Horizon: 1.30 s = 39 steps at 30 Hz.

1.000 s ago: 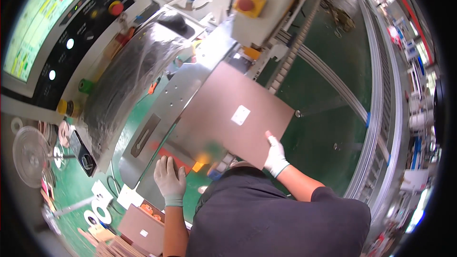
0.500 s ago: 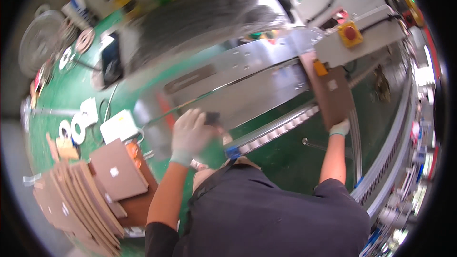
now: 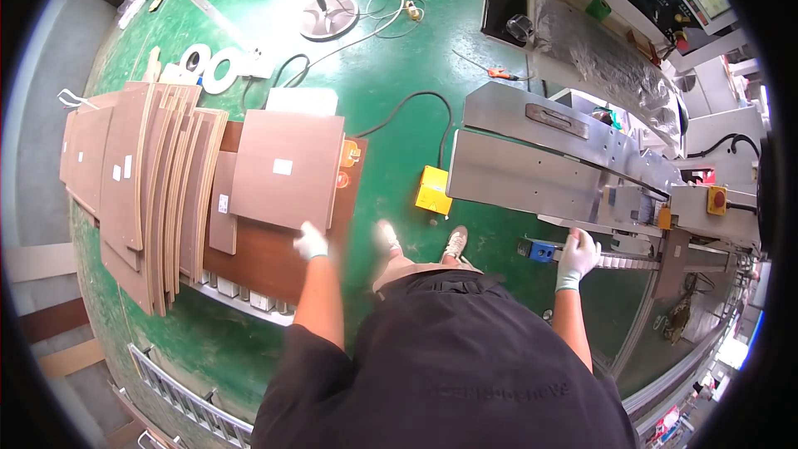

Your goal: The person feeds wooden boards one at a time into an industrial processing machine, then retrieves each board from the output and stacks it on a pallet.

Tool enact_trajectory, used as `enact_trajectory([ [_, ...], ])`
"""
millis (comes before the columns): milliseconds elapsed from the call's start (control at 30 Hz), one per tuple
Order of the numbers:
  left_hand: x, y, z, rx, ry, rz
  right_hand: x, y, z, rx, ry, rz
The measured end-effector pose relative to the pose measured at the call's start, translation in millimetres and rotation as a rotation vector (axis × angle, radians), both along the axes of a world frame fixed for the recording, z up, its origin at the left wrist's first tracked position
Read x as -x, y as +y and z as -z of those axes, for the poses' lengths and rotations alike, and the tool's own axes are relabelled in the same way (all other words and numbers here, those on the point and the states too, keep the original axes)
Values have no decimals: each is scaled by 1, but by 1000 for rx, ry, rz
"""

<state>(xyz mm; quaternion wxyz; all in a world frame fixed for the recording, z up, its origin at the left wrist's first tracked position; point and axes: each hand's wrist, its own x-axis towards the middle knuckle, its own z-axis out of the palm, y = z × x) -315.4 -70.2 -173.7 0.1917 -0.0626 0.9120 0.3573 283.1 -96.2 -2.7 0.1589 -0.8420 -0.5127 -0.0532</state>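
My left hand (image 3: 312, 243), in a white glove, is at the near edge of a brown panel (image 3: 287, 168) with a white label. Its fingers are slightly apart, and I cannot tell whether they touch the panel. This panel lies on top of a larger dark brown board (image 3: 274, 262). My right hand (image 3: 578, 258), also gloved, hangs beside the near edge of a metal machine table (image 3: 519, 168). Its fingers are loosely bent and hold nothing visible. Farther right, another brown panel (image 3: 672, 264) stays at the machine beside the roller strip (image 3: 623, 262).
Several brown panels (image 3: 170, 191) lean together at the left. A yellow box (image 3: 433, 191) with a cable sits on the green floor near my feet. Behind are a round stand base (image 3: 330, 18) and white tape rolls (image 3: 221, 71). A metal rack (image 3: 187, 395) lies at lower left.
The view has swung left toward the panel stack. My right hand has let go of the brown panel at the machine. My left hand has moved from the machine table to the stacked panel's edge.
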Motion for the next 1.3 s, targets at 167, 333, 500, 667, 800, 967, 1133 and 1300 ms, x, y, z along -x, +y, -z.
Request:
enact_trajectory([
  [167, 66, -25, 58, -465, -741, 0, 33, 12, -12, 140, 4, -34],
  [333, 65, -27, 66, -497, -758, 96, 38, 14, -9, 188, 27, -58],
  [500, 54, -93, 67, -542, -827, 46, 41, 22, -2, 317, 47, 10],
  [667, 25, -114, -29, -712, -1165, -91, 102, 35, -10, 204, 277, -299],
  [800, 16, -107, -100, -767, -1061, 313, 231, 51, -6, 416, 600, -731],
  [967, -10, -85, -191, -1117, -1365, 361, 391, 69, -26, 946, 2192, 124],
  [1133, -34, -129, -130, -874, -1359, 447, 385, 76, -28, 750, 1837, -637],
  [1300, -29, -64, -150, -1290, -1433, 45, 312, 38, -65, 490, 1560, -599],
])
